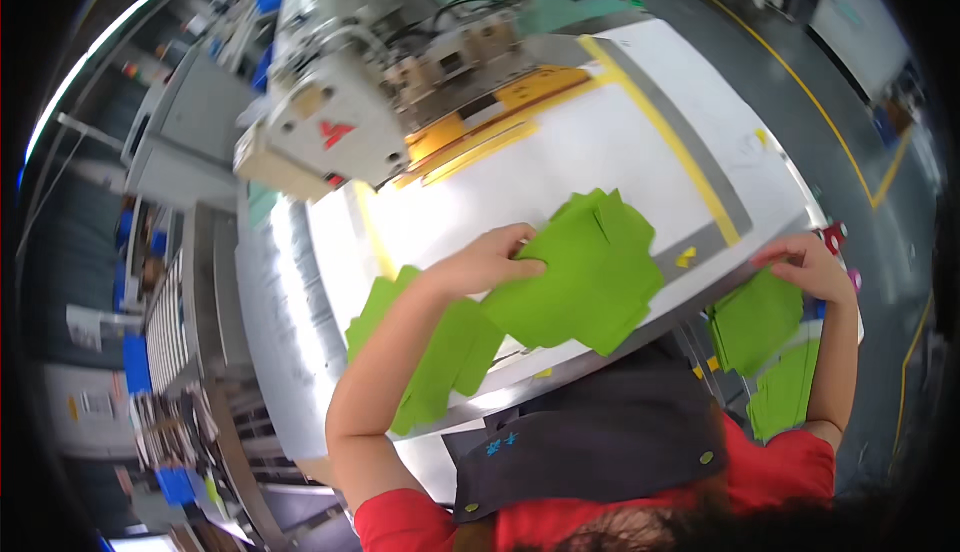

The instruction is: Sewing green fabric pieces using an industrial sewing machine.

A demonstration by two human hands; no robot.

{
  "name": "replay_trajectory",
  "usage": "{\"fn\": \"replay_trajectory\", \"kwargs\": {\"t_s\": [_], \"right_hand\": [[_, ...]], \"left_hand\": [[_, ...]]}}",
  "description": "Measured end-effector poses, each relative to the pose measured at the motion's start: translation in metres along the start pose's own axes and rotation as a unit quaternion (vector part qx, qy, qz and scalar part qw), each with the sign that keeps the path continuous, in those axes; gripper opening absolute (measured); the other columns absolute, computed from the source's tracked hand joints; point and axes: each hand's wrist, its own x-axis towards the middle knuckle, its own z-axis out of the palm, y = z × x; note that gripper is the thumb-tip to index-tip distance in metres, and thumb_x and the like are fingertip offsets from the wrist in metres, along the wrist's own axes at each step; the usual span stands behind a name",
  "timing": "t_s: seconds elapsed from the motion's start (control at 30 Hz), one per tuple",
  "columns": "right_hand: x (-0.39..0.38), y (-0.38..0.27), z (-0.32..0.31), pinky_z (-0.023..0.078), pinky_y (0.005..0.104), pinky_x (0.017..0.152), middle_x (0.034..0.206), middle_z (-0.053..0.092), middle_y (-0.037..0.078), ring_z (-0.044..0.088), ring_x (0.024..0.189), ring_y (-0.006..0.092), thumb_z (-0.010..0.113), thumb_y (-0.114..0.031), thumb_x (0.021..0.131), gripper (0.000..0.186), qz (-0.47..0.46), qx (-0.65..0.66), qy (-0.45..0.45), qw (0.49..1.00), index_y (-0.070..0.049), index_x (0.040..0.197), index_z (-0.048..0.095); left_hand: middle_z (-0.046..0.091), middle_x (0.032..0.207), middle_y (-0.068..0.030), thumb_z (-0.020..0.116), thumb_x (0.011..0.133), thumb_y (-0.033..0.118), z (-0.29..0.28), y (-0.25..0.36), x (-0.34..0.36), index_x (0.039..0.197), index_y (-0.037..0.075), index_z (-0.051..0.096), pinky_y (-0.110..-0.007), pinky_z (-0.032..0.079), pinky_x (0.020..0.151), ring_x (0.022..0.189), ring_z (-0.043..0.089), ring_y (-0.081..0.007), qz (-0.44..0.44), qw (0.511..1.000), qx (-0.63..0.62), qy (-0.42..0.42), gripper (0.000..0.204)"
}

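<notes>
A stack of green, notch-edged cut pieces, which look like fabric, lies fanned on the white work surface. My left hand pinches its left edge between thumb and fingers. More green pieces lie beside it, partly behind my left forearm. Beyond the table's right front edge, my right hand has its fingers bent together at the top of another green piece. Its fingertips are small in view, and the piece appears to be between them. A further green stack sits below, near my right forearm.
A large white sewing machine head with an orange-yellow clamp plate stands over the table's far side. Yellow tape strips mark the white surface. Small yellow scraps lie near the front edge. A slatted metal rack stands left.
</notes>
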Motion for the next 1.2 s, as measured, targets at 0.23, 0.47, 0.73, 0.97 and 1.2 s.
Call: {"fn": "replay_trajectory", "kwargs": {"t_s": [0.23, 0.47, 0.73, 0.97, 1.2], "right_hand": [[0.139, -0.083, 0.061, 0.050, 0.0324, 0.084, 0.098, 0.071, 0.009, 0.066, 0.091, 0.0210, 0.065, -0.010, 0.082, 0.023, -0.203, -0.081, -0.218, 0.951, -0.002, 0.103, 0.069], [0.235, -0.113, 0.121, 0.050, 0.0338, 0.087, 0.101, 0.069, 0.010, 0.066, 0.095, 0.0219, 0.064, -0.012, 0.085, 0.021, -0.264, -0.070, -0.339, 0.900, -0.004, 0.105, 0.069], [0.269, -0.143, 0.172, 0.047, 0.0353, 0.095, 0.118, 0.063, 0.006, 0.059, 0.109, 0.0216, 0.063, -0.016, 0.087, 0.033, -0.398, -0.144, -0.297, 0.856, -0.010, 0.119, 0.062], [0.306, -0.185, 0.229, 0.043, 0.0361, 0.102, 0.128, 0.057, 0.004, 0.054, 0.117, 0.0246, 0.057, -0.009, 0.086, 0.039, -0.841, -0.209, 0.085, 0.492, -0.014, 0.125, 0.057], [0.331, -0.138, 0.241, 0.049, 0.0328, 0.084, 0.099, 0.059, 0.006, 0.059, 0.095, 0.0223, 0.057, -0.007, 0.078, 0.021, -0.751, -0.272, -0.107, 0.592, -0.004, 0.099, 0.061]], "left_hand": [[0.058, 0.114, -0.0134, 0.078, 0.076, 0.026, 0.016, -0.047, -0.104, 0.110, 0.005, 0.060, -0.039, 0.048, 0.088, 0.104, 0.057, -0.0323, -0.013, 0.832, 0.327, 0.448, 0.044], [0.062, 0.104, -0.0097, 0.078, 0.073, 0.018, -0.001, -0.076, -0.162, 0.103, 0.005, 0.063, -0.039, 0.048, 0.086, 0.097, 0.059, -0.0308, -0.203, 0.805, 0.244, 0.501, 0.036], [0.066, 0.093, -0.0076, 0.068, 0.075, 0.003, -0.013, -0.067, -0.168, 0.091, 0.008, 0.070, -0.039, 0.049, 0.080, 0.085, 0.064, -0.0258, 0.007, 0.743, 0.466, 0.481, 0.017], [0.069, 0.082, -0.0114, 0.070, 0.075, 0.007, -0.089, -0.012, -0.111, 0.086, 0.004, 0.069, -0.035, 0.051, 0.074, 0.077, 0.066, -0.0251, -0.073, 0.946, 0.172, 0.263, 0.012], [0.067, 0.083, -0.0019, 0.077, 0.076, 0.018, -0.140, -0.063, -0.095, 0.098, 0.005, 0.066, -0.025, 0.048, 0.071, 0.076, 0.060, -0.0092, -0.146, 0.966, 0.186, 0.102, 0.028]]}}
